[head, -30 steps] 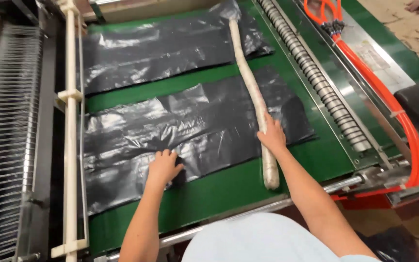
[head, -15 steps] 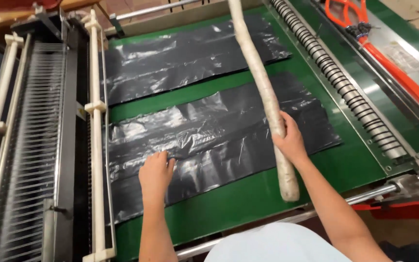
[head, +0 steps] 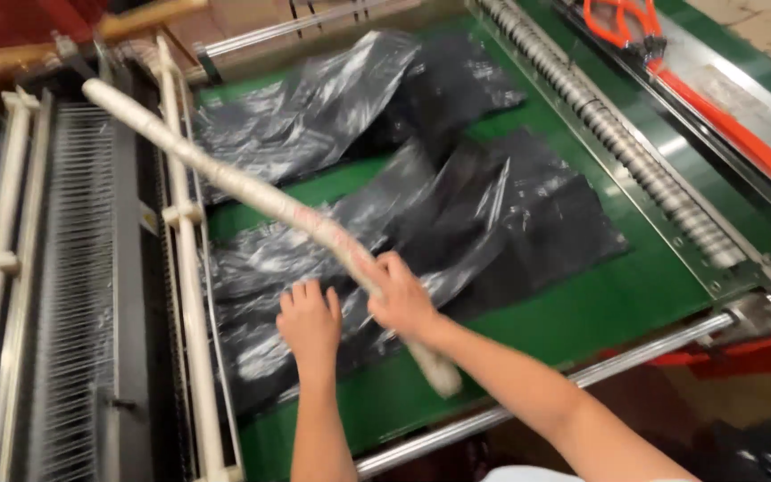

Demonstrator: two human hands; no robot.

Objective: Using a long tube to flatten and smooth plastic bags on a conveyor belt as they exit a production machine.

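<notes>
- Right hand is clenched round a long white wrapped stick, gripping it close to its near end; a short stub pokes out below the fist toward the person.
- The stick's long axis runs diagonally, up and away to the left of that hand, its far tip out over the grey ribbed rack on the left side.
- Left hand sits just beside the right, to its left, fingers spread and palm flat, pressing down on the near stack of black plastic bags.
- So the left hand is the one on the bags, and the right hand has the stick; the two hands are almost touching.
- Past the right hand, the sheet of black film is lifted and rumpled, partly off the green conveyor bed.
- Further out lies a second crumpled heap of bags.
- Off to the right, well apart from both hands, runs a ribbed metal roller, with orange tubing beyond it.
</notes>
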